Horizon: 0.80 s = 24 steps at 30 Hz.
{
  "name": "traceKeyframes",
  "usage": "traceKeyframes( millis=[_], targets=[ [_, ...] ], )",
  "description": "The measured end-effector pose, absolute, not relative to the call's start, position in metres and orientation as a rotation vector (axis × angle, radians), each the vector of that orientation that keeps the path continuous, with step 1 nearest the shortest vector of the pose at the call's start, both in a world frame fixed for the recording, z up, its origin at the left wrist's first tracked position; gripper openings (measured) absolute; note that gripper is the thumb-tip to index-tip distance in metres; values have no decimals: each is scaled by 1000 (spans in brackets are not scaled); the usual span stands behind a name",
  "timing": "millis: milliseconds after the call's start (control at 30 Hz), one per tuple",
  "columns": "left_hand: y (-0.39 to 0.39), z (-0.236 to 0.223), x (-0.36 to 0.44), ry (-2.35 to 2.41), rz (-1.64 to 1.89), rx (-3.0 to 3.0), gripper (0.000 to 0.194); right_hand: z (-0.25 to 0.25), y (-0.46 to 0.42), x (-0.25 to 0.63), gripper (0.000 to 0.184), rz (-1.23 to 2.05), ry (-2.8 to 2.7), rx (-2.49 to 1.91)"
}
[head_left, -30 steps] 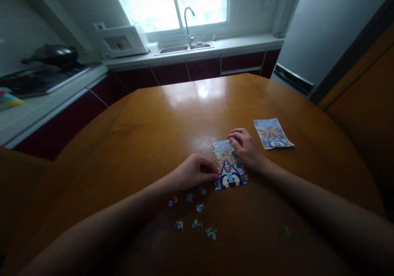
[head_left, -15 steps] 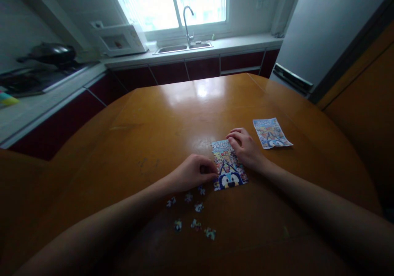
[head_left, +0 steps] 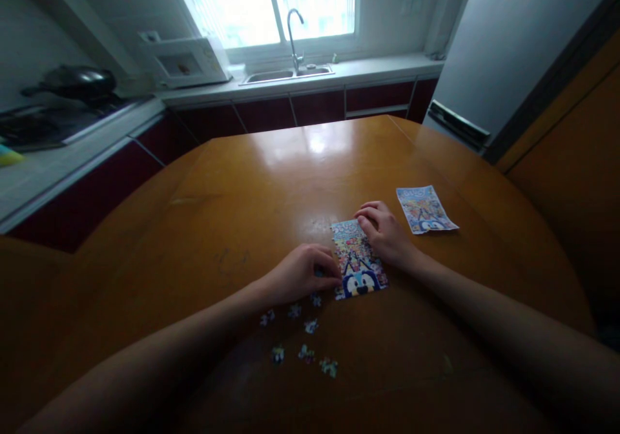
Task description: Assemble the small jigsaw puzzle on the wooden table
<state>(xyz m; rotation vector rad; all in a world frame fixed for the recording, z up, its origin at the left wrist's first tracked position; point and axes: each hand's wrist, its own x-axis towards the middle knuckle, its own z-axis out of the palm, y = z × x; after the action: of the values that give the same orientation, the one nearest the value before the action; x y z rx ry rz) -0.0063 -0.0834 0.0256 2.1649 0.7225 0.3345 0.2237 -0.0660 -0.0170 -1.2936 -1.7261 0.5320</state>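
Observation:
A small colourful jigsaw puzzle (head_left: 357, 263) with a blue cartoon dog lies on the wooden table (head_left: 252, 188). My left hand (head_left: 300, 272) rests curled at its lower left edge, fingertips pinched against the border on something I cannot make out. My right hand (head_left: 385, 230) lies on the puzzle's upper right corner with fingers bent and pressed down. Several loose puzzle pieces (head_left: 303, 340) are scattered on the table below my left hand.
A printed reference picture (head_left: 425, 209) lies to the right of the puzzle. Beyond the table are a counter with a sink and tap (head_left: 293, 66), a white microwave (head_left: 186, 62), a wok on the stove (head_left: 75, 84) and a grey fridge (head_left: 494, 53).
Both hands stay at the puzzle. The view has drifted slightly, and my left fingertips have closed a little more against the puzzle's edge.

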Motion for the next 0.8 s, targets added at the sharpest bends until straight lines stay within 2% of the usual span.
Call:
traceKeyframes(
  millis=[400,700,800],
  targets=[
    [-85,22,-9,647,340,2406,10,-17,-66,224,23,538,-1727,-1298],
    [-69,29,-16,398,421,2547,34,-16,-67,223,22,540,-1726,-1296],
    [-66,28,-18,357,403,2565,36,-16,-67,224,22,537,-1727,-1293]
  ],
)
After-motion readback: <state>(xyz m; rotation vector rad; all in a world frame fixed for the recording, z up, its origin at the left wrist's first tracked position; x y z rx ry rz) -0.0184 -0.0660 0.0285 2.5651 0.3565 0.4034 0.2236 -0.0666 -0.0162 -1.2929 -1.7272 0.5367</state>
